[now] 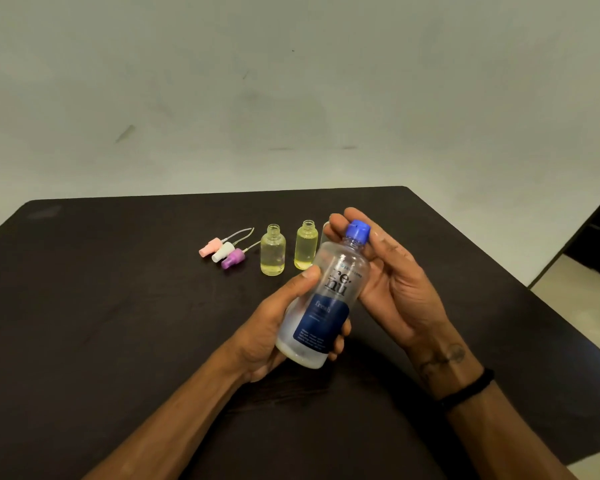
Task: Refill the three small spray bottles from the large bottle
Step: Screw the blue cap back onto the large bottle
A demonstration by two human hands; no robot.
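dark table (118, 306) | two open small bottles (273, 251) | three spray heads (224, 251)
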